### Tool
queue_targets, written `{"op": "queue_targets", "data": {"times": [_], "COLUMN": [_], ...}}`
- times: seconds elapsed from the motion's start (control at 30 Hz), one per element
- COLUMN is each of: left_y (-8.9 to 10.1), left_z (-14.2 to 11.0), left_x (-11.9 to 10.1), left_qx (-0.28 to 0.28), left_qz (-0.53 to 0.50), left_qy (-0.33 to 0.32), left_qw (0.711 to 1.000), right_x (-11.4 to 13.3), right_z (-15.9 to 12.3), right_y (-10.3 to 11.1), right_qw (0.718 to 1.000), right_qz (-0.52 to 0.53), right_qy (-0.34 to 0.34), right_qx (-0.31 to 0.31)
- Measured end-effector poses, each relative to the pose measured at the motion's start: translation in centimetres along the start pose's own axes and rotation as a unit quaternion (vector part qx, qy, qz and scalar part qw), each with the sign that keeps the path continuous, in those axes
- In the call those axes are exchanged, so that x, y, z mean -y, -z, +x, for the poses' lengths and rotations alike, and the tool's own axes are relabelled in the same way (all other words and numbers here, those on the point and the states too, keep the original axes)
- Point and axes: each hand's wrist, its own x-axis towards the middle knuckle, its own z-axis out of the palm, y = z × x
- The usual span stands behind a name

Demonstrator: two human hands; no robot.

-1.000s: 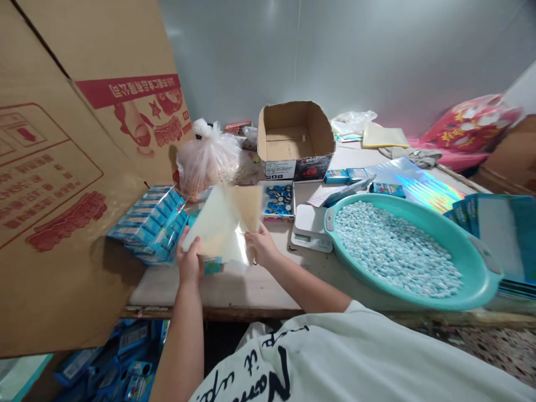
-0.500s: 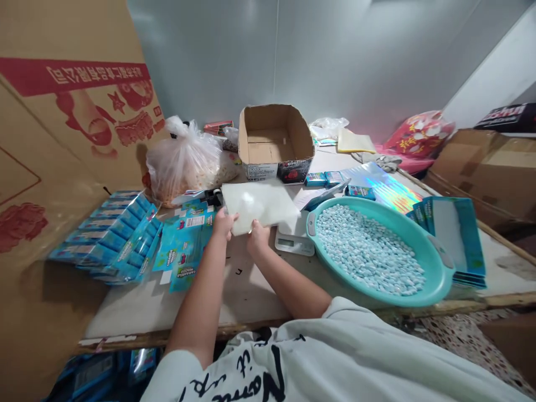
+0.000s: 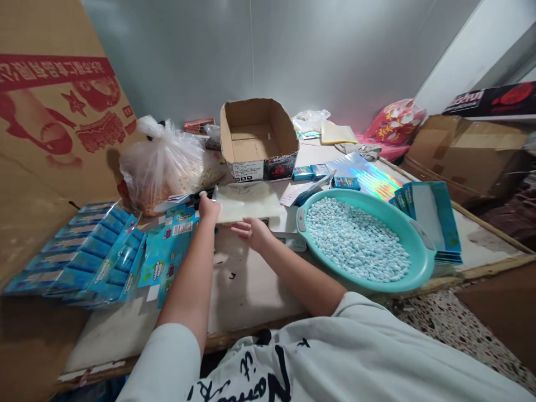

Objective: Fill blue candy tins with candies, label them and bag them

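A stack of pale translucent plastic sheets lies flat in front of the cardboard box, covering most of what is beneath it. At its left edge is my left hand, with the fingers closed on the near corner; part of them is hidden. My right hand is just in front of the stack's near edge, palm turned up and fingers spread, holding nothing. To its right, the white kitchen scale is partly covered. Printed blue cardboard sheets lie left of my left forearm.
A turquoise basin of pale blue candies stands at right, with blue cartons beyond. An open cardboard box and a tied plastic bag stand behind. Wrapped blue boxes are stacked at left beside a large carton.
The stack, held up and tilted before, has been lowered and laid down further right. My right hand has let go and opened. The camera view has turned right.
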Motion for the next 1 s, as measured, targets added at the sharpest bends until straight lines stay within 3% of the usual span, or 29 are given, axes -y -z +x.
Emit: {"op": "queue_targets", "data": {"times": [0.07,0.17,0.2,0.23,0.33,0.4,0.5,0.6,0.67,0.83,1.0], "left_y": [0.4,1.5,2.2,3.2,7.6,10.7,13.7,14.5,14.3,14.2,15.4], "left_z": [-0.3,-2.0,-2.8,-3.8,-7.4,-10.1,-13.9,-17.3,-19.4,-22.8,-23.3], "left_x": [-0.1,-0.2,0.0,0.3,2.1,3.9,6.6,8.5,9.2,9.7,10.3], "left_qx": [-0.027,-0.061,-0.077,-0.097,-0.163,-0.184,-0.076,0.066,0.095,0.020,-0.052], "left_qz": [0.051,0.110,0.125,0.138,0.169,0.211,0.320,0.355,0.367,0.392,0.377], "left_qy": [-0.028,-0.074,-0.089,-0.101,-0.110,-0.080,0.035,0.055,0.015,-0.023,-0.099], "left_qw": [0.998,0.989,0.985,0.980,0.966,0.957,0.944,0.931,0.925,0.920,0.919], "right_x": [-1.5,-5.6,-7.2,-8.7,-11.5,-11.8,-11.1,-10.6,-10.5,-10.1,-10.1], "right_z": [-2.2,-5.5,-6.5,-7.3,-8.9,-9.1,-8.9,-8.7,-8.8,-9.9,-10.4], "right_y": [0.6,2.4,3.2,4.0,6.0,6.9,7.3,7.2,7.1,7.2,7.1], "right_qw": [1.000,0.999,0.997,0.987,0.955,0.909,0.821,0.781,0.747,0.679,0.637], "right_qz": [-0.003,-0.014,-0.034,-0.091,-0.192,-0.313,-0.473,-0.529,-0.562,-0.617,-0.635], "right_qy": [-0.006,-0.029,-0.038,-0.045,-0.059,-0.017,0.073,0.129,0.164,0.226,0.268], "right_qx": [0.008,0.032,0.059,0.125,0.217,0.276,0.311,0.306,0.315,0.328,0.344]}}
